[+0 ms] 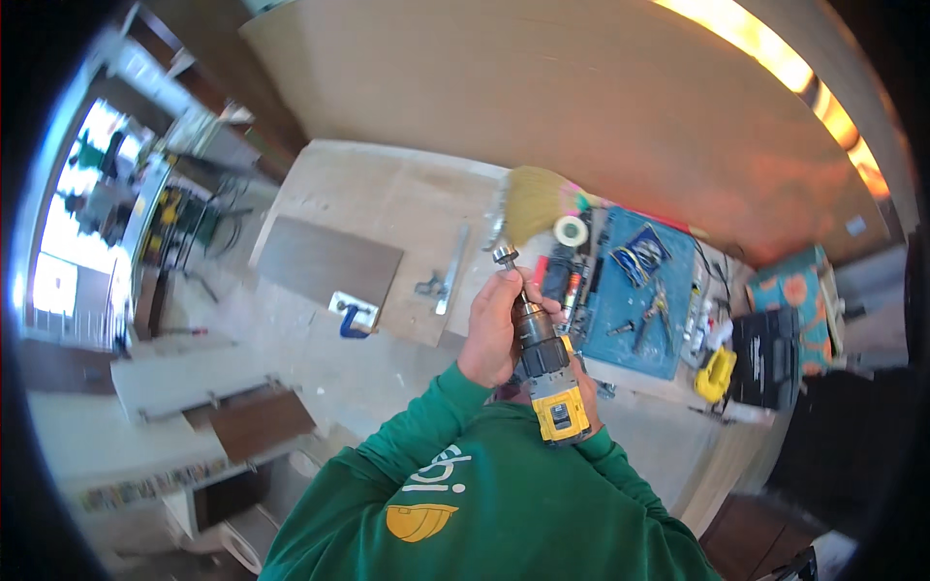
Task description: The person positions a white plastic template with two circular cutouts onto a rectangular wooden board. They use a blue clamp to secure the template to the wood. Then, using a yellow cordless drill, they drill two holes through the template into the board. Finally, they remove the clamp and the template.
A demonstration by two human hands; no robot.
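Observation:
I hold a yellow-and-black cordless drill [554,387] upright over the front of the workbench. My left hand [489,324] has its fingers closed round the metal bit [506,259] at the chuck, with the bit's round cutter end showing above the fingertips. My right hand [586,397] is behind the drill's body, holding it, mostly hidden. Beyond them, on a pale board [368,184], lie a grey-brown panel [320,261] with a white plate [354,308] and blue clamp [351,327], and a metal square [448,276].
At right, a blue tray [630,344] holds pliers and packets. Beside it are a brush [528,198], tape roll [571,230], small tools, a yellow tool [715,376] and black case [765,358]. A large brown board [542,77] stands behind. Furniture panels [252,426] are at lower left.

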